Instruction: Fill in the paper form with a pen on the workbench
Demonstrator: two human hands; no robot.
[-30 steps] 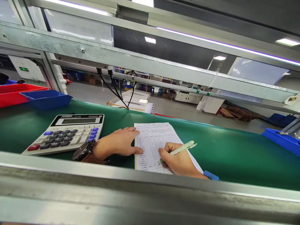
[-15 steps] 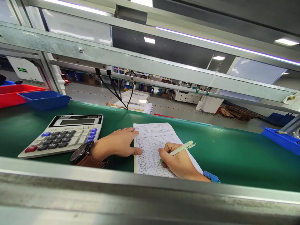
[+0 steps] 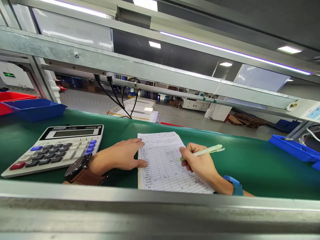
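Note:
A stack of printed form sheets (image 3: 160, 166) with a table grid and some handwriting lies on the green work surface (image 3: 250, 160). My left hand (image 3: 125, 154) rests flat on the left edge of the sheets, fingers spread and thumb apart. In my right hand (image 3: 200, 160) is a pale green pen (image 3: 208, 150), gripped near its tip, which points down at the middle right of the top sheet. Whether the tip touches the paper I cannot tell. Left of my left hand sits a large white desk calculator (image 3: 57, 146), close to my watch (image 3: 78, 166).
A metal rail (image 3: 160, 213) runs across the front, and another metal beam (image 3: 150, 73) crosses above the surface. Blue bin (image 3: 35, 108) and red bin (image 3: 17, 96) stand at the left, another blue bin (image 3: 295, 148) at the right. Black cables (image 3: 117, 95) hang behind.
My right hand has moved up and to the right over the sheet with the pen, uncovering more lower rows. My left hand stays on the paper's edge. The whole view has shifted slightly.

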